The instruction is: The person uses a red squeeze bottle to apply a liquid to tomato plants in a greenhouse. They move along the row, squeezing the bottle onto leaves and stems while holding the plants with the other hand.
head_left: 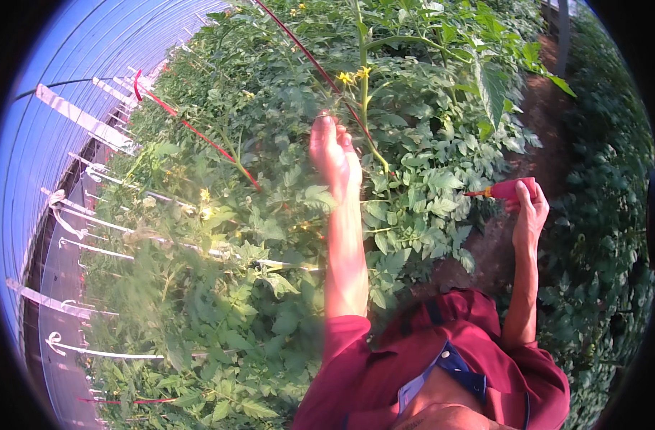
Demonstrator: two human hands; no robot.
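Observation:
My left hand (335, 150) is raised among the tomato plants, its fingertips closed around a thin stalk just below a cluster of yellow tomato flowers (354, 77). Beside it, a dark red string (311, 56) runs slanting down to a thick green tomato stem (364, 80). Off to the right, my right hand (527, 207) grips a small red squeeze bottle (513, 189) with a yellow collar and a thin reddish nozzle. The bottle lies nearly level, its nozzle pointing left towards leaves, apart from the flowers.
Dense tomato foliage (413, 140) surrounds my left arm. A soil path (542, 123) runs at the right, with another row of plants (601, 215) beyond it. Red and white strings (198, 134) cross the leaves at left, near the greenhouse film (64, 333) and hoops.

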